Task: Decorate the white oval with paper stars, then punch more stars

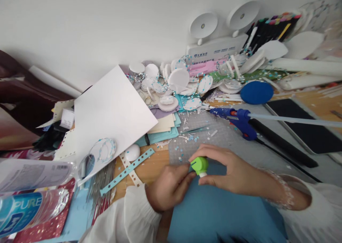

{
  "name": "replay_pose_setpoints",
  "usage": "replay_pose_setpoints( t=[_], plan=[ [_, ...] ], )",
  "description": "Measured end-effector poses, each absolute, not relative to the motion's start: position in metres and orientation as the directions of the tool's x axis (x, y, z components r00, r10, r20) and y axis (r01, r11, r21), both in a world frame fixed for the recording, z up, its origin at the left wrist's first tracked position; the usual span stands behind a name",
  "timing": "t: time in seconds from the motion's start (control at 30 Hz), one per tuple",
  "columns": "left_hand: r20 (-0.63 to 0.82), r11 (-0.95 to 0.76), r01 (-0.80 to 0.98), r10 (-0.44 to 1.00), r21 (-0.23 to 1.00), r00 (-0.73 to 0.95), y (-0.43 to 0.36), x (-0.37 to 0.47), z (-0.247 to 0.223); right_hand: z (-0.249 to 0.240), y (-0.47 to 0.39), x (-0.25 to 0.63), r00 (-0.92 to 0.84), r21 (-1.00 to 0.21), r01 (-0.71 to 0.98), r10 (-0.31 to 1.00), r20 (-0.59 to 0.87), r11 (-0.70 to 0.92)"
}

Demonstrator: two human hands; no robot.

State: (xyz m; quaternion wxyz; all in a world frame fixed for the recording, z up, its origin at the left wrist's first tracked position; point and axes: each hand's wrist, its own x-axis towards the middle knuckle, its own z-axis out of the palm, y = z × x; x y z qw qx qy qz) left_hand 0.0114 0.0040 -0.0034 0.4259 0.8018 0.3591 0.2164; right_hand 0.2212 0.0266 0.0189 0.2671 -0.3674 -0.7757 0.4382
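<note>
In my right hand (229,170) is a small lime-green craft punch (200,164) with a white base, gripped between thumb and fingers. The punch sits at the far edge of a blue sheet of paper (221,214), which lies in front of me. My left hand (171,186) is closed at the sheet's upper left corner, its fingers pinching the paper beside the punch. Left of my hands, a light-blue strip (128,172) with punched star shapes crosses a cream strip (135,177) of the same kind.
A blue glue gun (237,120) lies on the grey cutting mat (176,154), near a dark tablet (310,123). White foam discs (179,77) with beaded wire pile up along the wall. A large white board (112,107) leans at left, behind a water bottle (32,211).
</note>
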Motion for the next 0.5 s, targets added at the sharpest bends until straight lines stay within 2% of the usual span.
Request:
replay_pose_setpoints(
  t=[0.2, 0.5],
  plan=[
    [0.060, -0.402, 0.381, 0.749, 0.833, 0.660, 0.0048, 0.0114, -0.0017, 0.0167, 0.0229, 0.2203, -0.584, -0.867, 0.237, 0.777, 0.234, 0.438],
    [0.075, -0.448, 0.394, 0.731, 0.803, 0.678, 0.0065, 0.0109, -0.0008, 0.0142, 0.0225, 0.2163, -0.587, -0.834, 0.201, 0.745, 0.317, 0.514]
  ],
)
